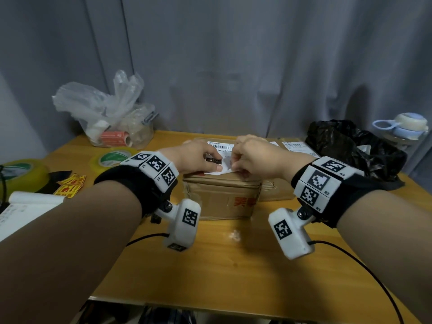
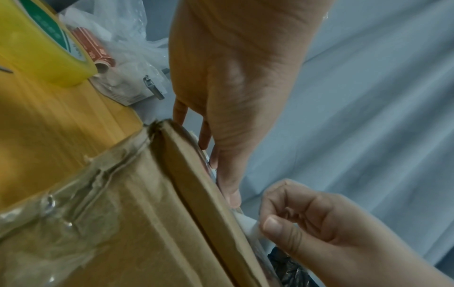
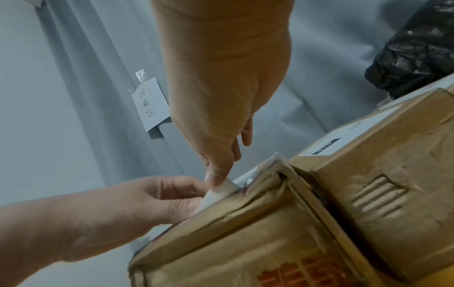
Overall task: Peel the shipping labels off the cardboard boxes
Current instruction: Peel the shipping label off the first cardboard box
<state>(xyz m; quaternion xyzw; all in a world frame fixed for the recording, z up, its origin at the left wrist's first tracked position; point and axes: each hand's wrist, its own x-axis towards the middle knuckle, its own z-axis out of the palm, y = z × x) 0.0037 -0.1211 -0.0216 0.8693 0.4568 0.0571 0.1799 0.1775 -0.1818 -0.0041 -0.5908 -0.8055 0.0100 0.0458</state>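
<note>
A taped cardboard box (image 1: 222, 199) stands mid-table with a white shipping label (image 1: 218, 170) on its top. My left hand (image 1: 215, 163) presses straight fingers down on the label and box top (image 2: 172, 155). My right hand (image 1: 236, 170) pinches the label's near corner (image 3: 221, 192) between thumb (image 2: 272, 223) and forefinger, and that corner is lifted off the box edge. A second cardboard box (image 1: 278, 190) sits right behind it on the right and carries its own label (image 1: 297, 146).
At the back left lies a clear plastic bag (image 1: 105, 108) of rolls, with two yellow tape rolls (image 1: 112, 157) (image 1: 21, 174) nearby. Red-yellow stickers (image 1: 70, 185) and white paper (image 1: 23, 206) lie left. A black bag (image 1: 355, 150) and a bottle (image 1: 404, 129) sit right. Cables trail over the near table.
</note>
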